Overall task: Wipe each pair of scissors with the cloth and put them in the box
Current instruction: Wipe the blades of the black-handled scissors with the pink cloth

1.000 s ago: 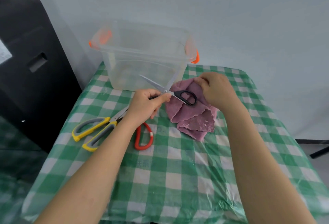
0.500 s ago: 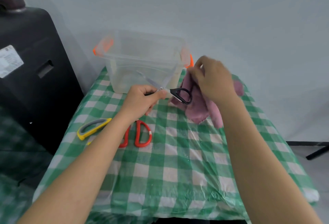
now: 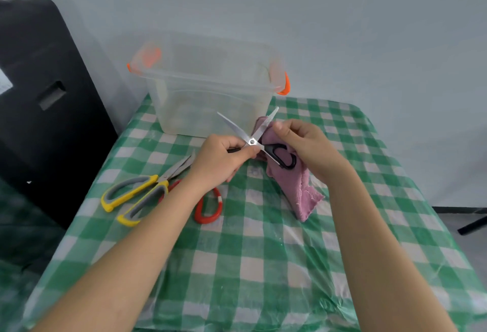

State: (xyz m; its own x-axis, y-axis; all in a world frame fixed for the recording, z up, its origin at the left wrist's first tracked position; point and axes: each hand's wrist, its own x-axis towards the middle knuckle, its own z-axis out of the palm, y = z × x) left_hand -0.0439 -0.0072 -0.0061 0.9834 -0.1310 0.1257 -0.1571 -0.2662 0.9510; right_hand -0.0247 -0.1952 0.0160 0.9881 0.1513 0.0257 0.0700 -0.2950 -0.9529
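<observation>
The clear plastic box stands at the far end of the table, which is covered with a green and white checked cloth under a shiny, wrinkled plastic film. The box has thin, milky transparent walls, rounded corners and orange latches on its two short sides. Just in front of the box, above the table, the left hand grips with curled fingers one handle of the black-handled scissors; this handle is mostly hidden inside the fist. The scissors are open in the shape of an X, with two narrow, bright metal blades pointing up toward the box and a small round screw at the crossing. The other black handle loop lies against the pink cloth. The right hand holds this cloth with bent fingers and pinches it around one blade with the thumb on top. The cloth is soft and fuzzy, with rough edges, and its lower end hangs down to the table. In front of the box and to its left, the yellow and grey scissors lie flat with thick rubbery handles and closed blades. Beside them lie the red-handled scissors, partly hidden under the left forearm.
</observation>
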